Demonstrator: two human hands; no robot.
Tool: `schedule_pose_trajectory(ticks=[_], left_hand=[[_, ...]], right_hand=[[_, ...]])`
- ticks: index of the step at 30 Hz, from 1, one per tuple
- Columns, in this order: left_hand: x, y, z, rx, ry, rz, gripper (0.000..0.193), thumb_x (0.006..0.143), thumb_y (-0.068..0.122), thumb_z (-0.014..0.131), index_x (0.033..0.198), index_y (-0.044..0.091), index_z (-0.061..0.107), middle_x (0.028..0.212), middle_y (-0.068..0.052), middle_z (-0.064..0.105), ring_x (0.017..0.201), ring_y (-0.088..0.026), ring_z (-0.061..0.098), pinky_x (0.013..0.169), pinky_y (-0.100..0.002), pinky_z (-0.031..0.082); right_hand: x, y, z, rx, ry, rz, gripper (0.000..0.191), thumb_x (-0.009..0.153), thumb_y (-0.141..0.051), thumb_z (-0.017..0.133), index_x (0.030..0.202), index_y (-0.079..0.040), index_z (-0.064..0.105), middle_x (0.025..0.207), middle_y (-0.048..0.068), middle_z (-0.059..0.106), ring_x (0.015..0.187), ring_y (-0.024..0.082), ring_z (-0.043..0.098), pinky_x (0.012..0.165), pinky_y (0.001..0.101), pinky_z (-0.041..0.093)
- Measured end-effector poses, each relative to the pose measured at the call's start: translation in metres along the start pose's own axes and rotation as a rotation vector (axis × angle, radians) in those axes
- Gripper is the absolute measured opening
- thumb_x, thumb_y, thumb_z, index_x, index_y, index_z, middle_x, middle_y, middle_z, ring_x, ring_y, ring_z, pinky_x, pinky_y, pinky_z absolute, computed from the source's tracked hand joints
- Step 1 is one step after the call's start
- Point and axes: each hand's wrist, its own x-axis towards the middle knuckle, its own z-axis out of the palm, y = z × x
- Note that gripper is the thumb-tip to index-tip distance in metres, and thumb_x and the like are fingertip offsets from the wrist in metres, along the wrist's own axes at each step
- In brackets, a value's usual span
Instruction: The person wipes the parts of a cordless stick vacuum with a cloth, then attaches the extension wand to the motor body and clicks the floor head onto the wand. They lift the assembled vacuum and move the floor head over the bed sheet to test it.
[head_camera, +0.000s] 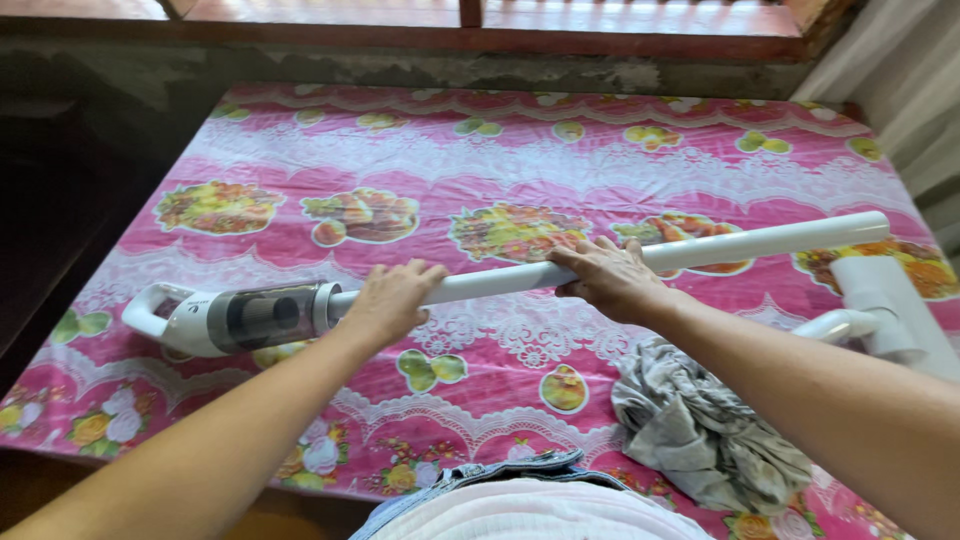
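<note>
Head view looked straight down over the person's lap to a bed spread with a pink flowered sheet. Nearest, a crumpled grey cloth lay at the right, just short of the person's right forearm. Beyond it a white stick vacuum lay across the bed, its handle and clear dust cup at the left, its long tube running off to the right. The left hand sat over the joint where the tube met the body, fingers curled round it and closed on it. The right hand gripped the tube farther along, fingers wrapped over the top. Both arms were stretched forward, wrists low. As I judged it, tube and body looked joined or very nearly so, while the white floor head lay apart at the right edge, not fitted to the tube's open end. Farther off ran a dark wall and a wooden window ledge.
</note>
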Motion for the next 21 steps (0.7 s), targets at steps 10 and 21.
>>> schedule_pose_trajectory(ticks=[10,21], left_hand=[[-0.033,-0.098,0.011,-0.233,-0.030,-0.206,0.047,0.088,0.024,0.073,0.134,0.028,0.065,0.113,-0.010,0.072,0.106,-0.032,0.069,0.088,-0.048,0.053],[-0.018,-0.091,0.045,-0.159,-0.170,-0.253,0.041,0.095,0.023,0.064,0.135,0.034,0.062,0.113,-0.009,0.071,0.106,-0.031,0.070,0.086,-0.049,0.056]], right_hand=[[0.090,-0.039,0.033,-0.080,0.021,-0.154,0.048,0.094,-0.043,0.066,0.140,-0.035,0.056,0.126,0.004,0.062,0.129,0.030,0.052,0.106,0.0688,0.034],[0.105,-0.041,0.072,-0.024,-0.074,0.000,0.051,0.089,-0.014,0.071,0.135,-0.034,0.065,0.135,0.011,0.057,0.130,0.036,0.050,0.110,0.0507,0.045]])
